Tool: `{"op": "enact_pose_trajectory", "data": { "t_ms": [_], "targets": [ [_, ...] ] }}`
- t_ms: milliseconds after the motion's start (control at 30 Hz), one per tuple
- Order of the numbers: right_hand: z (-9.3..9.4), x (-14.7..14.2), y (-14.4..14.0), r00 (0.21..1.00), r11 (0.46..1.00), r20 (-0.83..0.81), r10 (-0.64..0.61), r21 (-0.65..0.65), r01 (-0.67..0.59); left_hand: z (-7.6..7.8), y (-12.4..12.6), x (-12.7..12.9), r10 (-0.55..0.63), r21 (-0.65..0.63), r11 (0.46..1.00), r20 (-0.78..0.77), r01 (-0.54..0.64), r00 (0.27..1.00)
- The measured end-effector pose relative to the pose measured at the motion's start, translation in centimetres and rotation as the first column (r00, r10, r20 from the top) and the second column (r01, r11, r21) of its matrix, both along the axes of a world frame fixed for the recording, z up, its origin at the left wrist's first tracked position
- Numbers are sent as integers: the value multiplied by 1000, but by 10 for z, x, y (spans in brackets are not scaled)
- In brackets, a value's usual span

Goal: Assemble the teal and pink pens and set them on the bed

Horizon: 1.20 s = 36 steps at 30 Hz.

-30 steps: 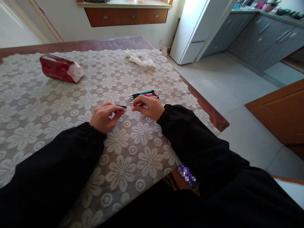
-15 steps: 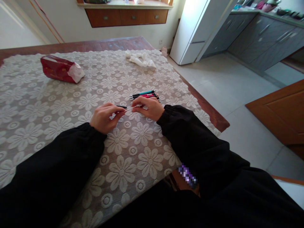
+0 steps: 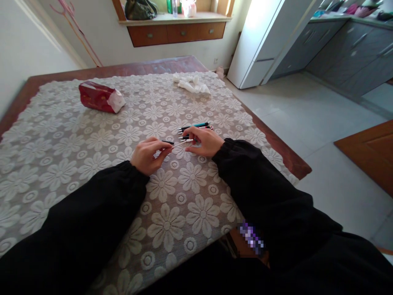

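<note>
Pinched between the thumb and index finger of my left hand [image 3: 152, 155] is a thin white rod that looks like a pen refill [image 3: 178, 145], pointing right. My right hand [image 3: 204, 141] has its thumb and index finger apart around the rod's thicker white far end; contact there I cannot make out. Just beyond my left fingertips shows a short black pen part [image 3: 168, 142]; whether it lies on the cloth or is held, I cannot tell. Several pens lie side by side behind my right hand, a teal and black pen [image 3: 196, 126] farthest back, the others partly hidden.
A flowered lace tablecloth [image 3: 166, 226] covers the wooden table [image 3: 172, 63]. On it are a dark red tissue pack [image 3: 98, 96] at the back left and a crumpled white plastic bag [image 3: 193, 86] at the back. A blurred-out purple object [image 3: 251, 237] is below the near edge.
My right thumb and index finger have spread apart, baring the white rod's far end. My left hand keeps its pinch. The whole view has shifted, so everything appears lower and farther right.
</note>
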State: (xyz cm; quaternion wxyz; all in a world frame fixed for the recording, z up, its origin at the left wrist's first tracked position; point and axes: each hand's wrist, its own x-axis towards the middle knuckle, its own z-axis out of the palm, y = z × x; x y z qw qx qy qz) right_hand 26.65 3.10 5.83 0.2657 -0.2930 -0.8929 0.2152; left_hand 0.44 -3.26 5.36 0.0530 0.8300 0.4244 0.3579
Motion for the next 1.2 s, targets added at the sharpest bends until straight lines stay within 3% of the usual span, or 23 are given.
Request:
{"op": "enact_pose_trajectory", "data": {
  "t_ms": [300, 567, 667, 833, 967, 1200],
  "targets": [
    [2, 11, 8, 954, 983, 281, 100, 122, -139, -3, 1, 0, -42, 62, 997, 49, 39, 998],
    [17, 16, 1, 907, 983, 421, 13, 159, -88, -3, 1, -1, -40, 61, 997, 36, 38, 999],
    [17, 17, 1, 931, 984, 363, 24, 159, -87, -4, 1, -1, -33, 48, 998, 39, 31, 999],
    [19, 22, 5, 997, 986, 81, -8, 166, -6, -4, 1, -1, -28, 51, 998, 48, 25, 998],
    [26, 26, 2, 995, 963, -102, -9, 266, 36, -4, 1, 0, -10, 43, 999, 52, 8, 999],
    [27, 23, -1, 987, 917, -153, 55, 398, 10, -4, 1, -1, -28, 67, 997, 47, 25, 998]
  ]
}}
